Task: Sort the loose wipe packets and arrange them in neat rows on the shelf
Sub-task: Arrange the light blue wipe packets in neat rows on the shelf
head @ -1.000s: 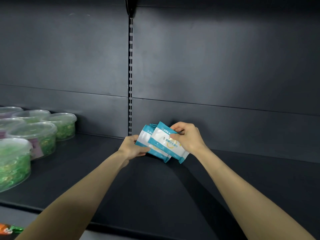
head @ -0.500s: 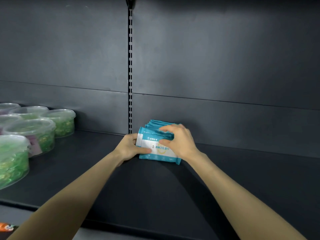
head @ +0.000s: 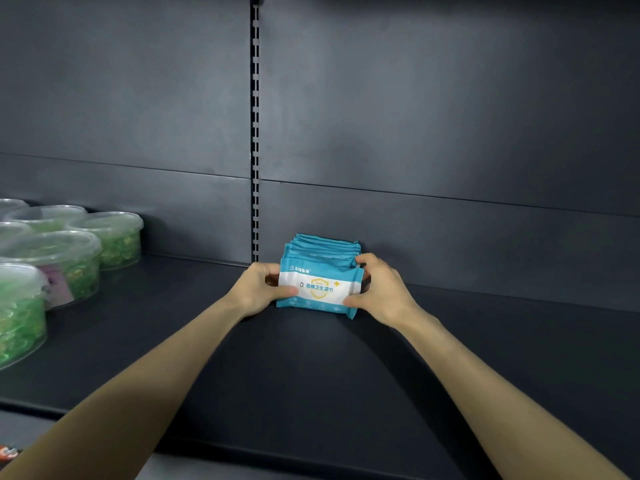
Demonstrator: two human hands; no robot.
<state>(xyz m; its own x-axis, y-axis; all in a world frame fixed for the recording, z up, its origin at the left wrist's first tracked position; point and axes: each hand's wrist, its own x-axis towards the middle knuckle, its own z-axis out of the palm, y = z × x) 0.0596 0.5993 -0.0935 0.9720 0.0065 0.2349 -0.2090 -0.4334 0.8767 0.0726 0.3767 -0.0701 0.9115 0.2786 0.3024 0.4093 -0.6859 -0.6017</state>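
A row of several teal-and-white wipe packets (head: 320, 271) stands upright on the dark shelf (head: 311, 375), running back toward the rear wall. The front packet (head: 322, 289) faces me with its white label. My left hand (head: 258, 289) grips the row's left end, thumb across the front packet's lower left. My right hand (head: 381, 292) holds the right end, fingers curled over the top right corner and thumb at the lower right edge. The packets behind the front one show only their top edges.
Several clear lidded tubs of green contents (head: 62, 265) stand at the shelf's left. A slotted upright rail (head: 255, 133) runs down the back panel just left of the packets. Bare shelf stretches to the right and in front. An orange item (head: 7, 452) peeks in at bottom left.
The tilted packets I held have been set upright at the front of the row. Both hands have shifted to the row's two ends and squared it up.
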